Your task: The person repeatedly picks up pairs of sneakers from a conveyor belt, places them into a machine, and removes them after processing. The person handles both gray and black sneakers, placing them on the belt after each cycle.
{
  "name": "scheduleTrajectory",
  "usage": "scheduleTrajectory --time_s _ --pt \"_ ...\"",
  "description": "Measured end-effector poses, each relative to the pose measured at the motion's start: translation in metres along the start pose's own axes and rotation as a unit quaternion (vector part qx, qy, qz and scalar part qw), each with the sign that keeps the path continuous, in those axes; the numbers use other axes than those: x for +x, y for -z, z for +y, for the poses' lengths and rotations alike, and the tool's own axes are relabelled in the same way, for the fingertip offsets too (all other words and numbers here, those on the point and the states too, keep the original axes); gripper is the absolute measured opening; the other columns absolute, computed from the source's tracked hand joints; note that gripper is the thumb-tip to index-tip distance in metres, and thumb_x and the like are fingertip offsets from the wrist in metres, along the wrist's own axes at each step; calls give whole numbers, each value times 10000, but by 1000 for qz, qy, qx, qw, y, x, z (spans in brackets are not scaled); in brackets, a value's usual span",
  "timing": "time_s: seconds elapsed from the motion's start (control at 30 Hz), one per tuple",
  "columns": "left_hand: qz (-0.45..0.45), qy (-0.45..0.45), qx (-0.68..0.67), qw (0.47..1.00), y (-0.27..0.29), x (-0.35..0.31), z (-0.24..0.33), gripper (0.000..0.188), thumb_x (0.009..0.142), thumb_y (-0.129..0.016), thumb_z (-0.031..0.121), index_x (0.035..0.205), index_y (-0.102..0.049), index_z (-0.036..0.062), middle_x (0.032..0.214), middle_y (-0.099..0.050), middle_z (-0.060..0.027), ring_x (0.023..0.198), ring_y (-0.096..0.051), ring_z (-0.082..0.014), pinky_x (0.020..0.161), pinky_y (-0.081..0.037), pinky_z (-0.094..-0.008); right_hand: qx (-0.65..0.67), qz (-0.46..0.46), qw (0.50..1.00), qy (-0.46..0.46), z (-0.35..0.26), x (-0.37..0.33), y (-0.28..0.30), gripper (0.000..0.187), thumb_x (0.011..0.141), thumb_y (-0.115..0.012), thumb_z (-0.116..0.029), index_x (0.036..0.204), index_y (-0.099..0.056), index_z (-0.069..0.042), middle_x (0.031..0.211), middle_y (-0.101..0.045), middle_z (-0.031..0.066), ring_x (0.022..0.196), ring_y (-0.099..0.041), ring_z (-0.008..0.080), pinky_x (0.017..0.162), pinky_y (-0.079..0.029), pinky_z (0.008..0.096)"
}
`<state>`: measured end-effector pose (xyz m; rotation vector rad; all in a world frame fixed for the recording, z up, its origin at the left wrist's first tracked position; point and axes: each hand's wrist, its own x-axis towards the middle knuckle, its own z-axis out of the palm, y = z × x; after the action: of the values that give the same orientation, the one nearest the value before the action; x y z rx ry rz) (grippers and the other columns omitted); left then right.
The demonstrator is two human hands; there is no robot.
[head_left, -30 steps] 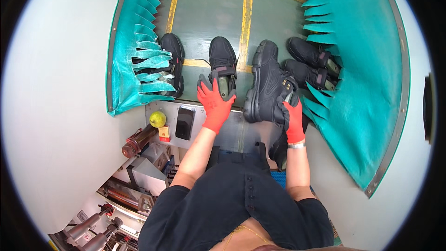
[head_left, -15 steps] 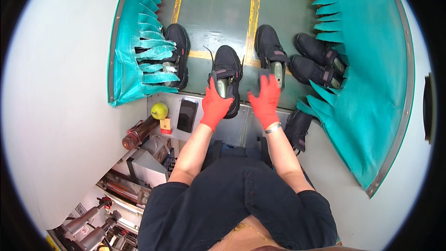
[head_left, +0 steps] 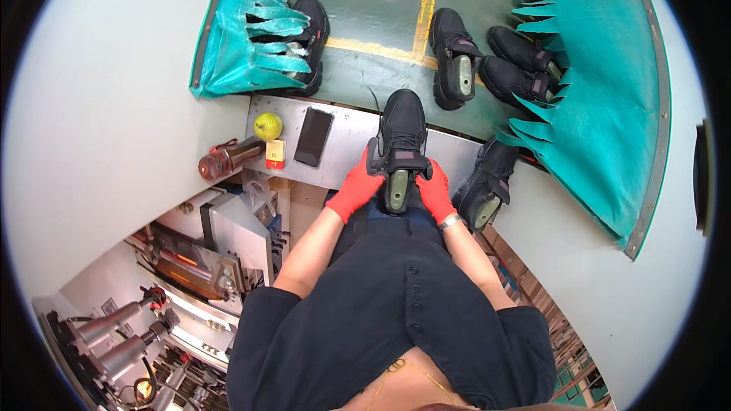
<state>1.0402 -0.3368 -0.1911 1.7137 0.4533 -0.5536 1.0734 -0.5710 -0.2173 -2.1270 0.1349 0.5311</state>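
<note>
While both red-gloved hands gripped it, the black shoe sat heel-first toward the person on the metal ledge, its green insole showing at the opening. The left hand clasped the shoe's left side near the heel, and the right hand clasped the right side, fingers wrapped against the upper.

The ledge was a bare steel plate at the near edge of a dark green conveyor belt marked with yellow lines. Teal fringed curtains hung at both sides of the belt, set in a pale curved housing.

On the ledge, left of the held shoe, lay one black phone, one small orange box, one green apple and one brown bottle on its side.

Six black shoes showed in all: the held one, one at the left curtain, one on the belt just beyond, two close together at the right curtain, and one by the person's right forearm.

Lower left stood grey machinery with two metal cylinders.
</note>
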Motion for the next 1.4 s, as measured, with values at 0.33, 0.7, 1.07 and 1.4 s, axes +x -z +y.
scheduleTrajectory --time_s 0.33,0.7,1.07,1.4 --pt "143 -23 20 989 -33 -18 -31 506 885 -682 391 1174 -655 -24 1196 -669 -303 1124 -667 -432 950 -524 -493 -56 8 993 100 -45 -33 19 305 972 -665 -226 1199 -682 -23 1059 -742 239 1045 -707 432 874 -543 488" --pt "222 -175 135 950 -62 -16 -3 429 908 -691 381 1178 -672 48 1216 -601 -218 1152 -613 -416 976 -509 -514 300 -106 930 182 -61 -16 4 160 858 -605 -6 858 -761 29 771 -713 47 700 -638 154 623 -470 296" --pt "182 -205 48 960 -61 -18 -28 334 885 -708 262 1151 -681 61 1113 -719 -243 1073 -679 -431 930 -542 -490 -410 -3 765 497 -18 7 9 382 874 -699 -261 1214 -636 -96 996 -705 159 815 -711 348 690 -536 507" --pt "130 -162 49 977 -40 -23 -30 454 912 -741 201 1303 -652 -12 1289 -683 -225 1204 -657 -388 1024 -526 -433 311 -239 920 -8 -7 55 -5 163 1048 -625 -199 1005 -692 -56 783 -631 -14 617 -537 81 549 -411 246"
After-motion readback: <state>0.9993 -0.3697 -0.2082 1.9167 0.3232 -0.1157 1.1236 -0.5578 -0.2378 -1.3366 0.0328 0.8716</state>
